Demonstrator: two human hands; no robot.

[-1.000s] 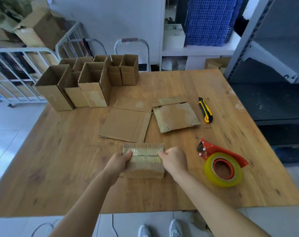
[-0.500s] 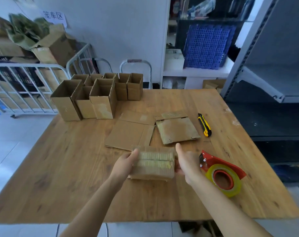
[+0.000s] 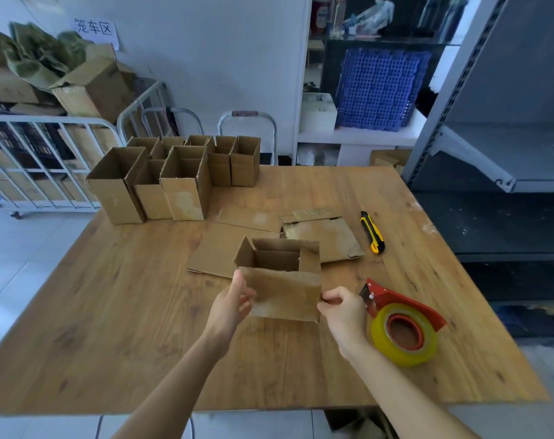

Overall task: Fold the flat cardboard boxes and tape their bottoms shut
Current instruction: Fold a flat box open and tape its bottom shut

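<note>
Fingers (image 3: 244, 294) of the left hand (image 3: 229, 307) curl on the open-topped box (image 3: 285, 291); the right hand (image 3: 344, 312) pinches its lower corner, over the table (image 3: 126, 296). Probably light, dentable cardboard: hold by the stiff corners.

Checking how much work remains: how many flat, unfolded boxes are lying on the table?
2. One flat box lies partly behind the open box being held; the other flat box lies right of it, beside the yellow knife. More may be stacked underneath.
</note>
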